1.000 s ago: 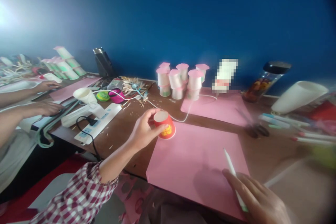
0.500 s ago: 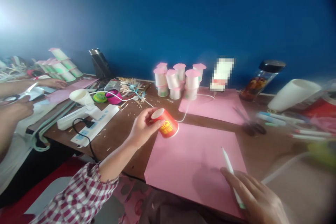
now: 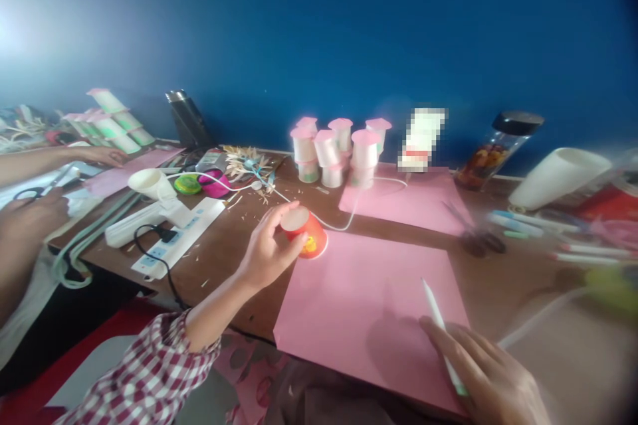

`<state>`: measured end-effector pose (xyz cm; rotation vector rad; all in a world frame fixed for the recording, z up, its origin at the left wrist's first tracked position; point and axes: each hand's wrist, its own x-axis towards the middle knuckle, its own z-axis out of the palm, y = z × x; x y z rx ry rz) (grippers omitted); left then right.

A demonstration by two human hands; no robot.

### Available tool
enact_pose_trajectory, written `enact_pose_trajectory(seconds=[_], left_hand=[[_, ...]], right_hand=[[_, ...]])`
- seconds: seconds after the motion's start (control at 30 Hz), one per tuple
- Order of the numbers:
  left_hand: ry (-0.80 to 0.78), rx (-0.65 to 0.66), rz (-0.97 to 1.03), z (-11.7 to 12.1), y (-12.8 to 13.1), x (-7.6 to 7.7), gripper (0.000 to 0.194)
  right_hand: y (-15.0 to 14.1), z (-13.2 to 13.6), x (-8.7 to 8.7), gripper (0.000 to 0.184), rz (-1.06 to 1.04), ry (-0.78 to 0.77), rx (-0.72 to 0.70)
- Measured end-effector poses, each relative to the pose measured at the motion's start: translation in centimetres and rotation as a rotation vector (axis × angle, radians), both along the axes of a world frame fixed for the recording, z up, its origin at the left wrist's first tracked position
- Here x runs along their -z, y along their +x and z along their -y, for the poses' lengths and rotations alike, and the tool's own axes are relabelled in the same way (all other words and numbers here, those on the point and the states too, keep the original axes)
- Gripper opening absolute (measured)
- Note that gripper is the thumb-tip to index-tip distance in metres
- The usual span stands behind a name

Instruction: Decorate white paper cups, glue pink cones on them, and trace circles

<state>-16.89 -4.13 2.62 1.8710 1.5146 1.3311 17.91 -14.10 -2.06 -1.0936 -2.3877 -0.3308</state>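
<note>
My left hand (image 3: 272, 249) is closed around a red paper cup (image 3: 310, 239) with yellow print. The cup is upside down, its base up, at the back left corner of a pink sheet of paper (image 3: 359, 305). At the sheet's right side, my right hand (image 3: 486, 365) holds a white pen (image 3: 437, 315) between thumb and fingers, tip pointing away from me. The other fingers are curled and partly hidden.
Behind stand several white cups with pink paper tops (image 3: 366, 149) and a second pink sheet (image 3: 413, 202). Scissors (image 3: 478, 236), pens (image 3: 518, 222) and a bottle (image 3: 493, 153) are at right. At left are a power strip (image 3: 187, 242) and another person's hands (image 3: 42, 212).
The cup has shifted slightly left and turned in my left hand, so less of its print shows. My right hand and the pen stay put. The other person's scissors hand has moved slightly.
</note>
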Motion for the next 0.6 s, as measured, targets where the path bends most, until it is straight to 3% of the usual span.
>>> enact_pose_trajectory(seconds=[0.2, 0.27, 0.37, 0.47, 0.53, 0.6], left_hand=[[-0.183, 0.151, 0.184, 0.8, 1.9, 0.7, 0.053], [-0.357, 0.293, 0.284, 0.9, 1.6, 0.2, 0.051], [-0.593, 0.456, 0.616, 0.6, 0.3, -1.0, 0.046], [-0.452, 0.282, 0.922, -0.6, -1.0, -2.1, 0.044], [-0.323, 0.16, 0.926, -1.4, -1.4, -2.3, 0.043], [-0.257, 0.09, 0.796, -1.8, -1.1, -1.9, 0.049]], right_hand=[[-0.1, 0.0, -0.1, 0.037, -0.007, 0.008, 0.006], [-0.2, -0.1, -0.1, 0.037, -0.012, 0.015, 0.007], [-0.2, -0.2, 0.0, 0.037, -0.02, 0.041, 0.006], [-0.1, -0.3, 0.2, 0.038, -0.029, 0.077, -0.003], [0.0, -0.4, 0.4, 0.038, -0.029, 0.081, -0.008], [0.1, -0.4, 0.5, 0.037, -0.029, 0.072, -0.014]])
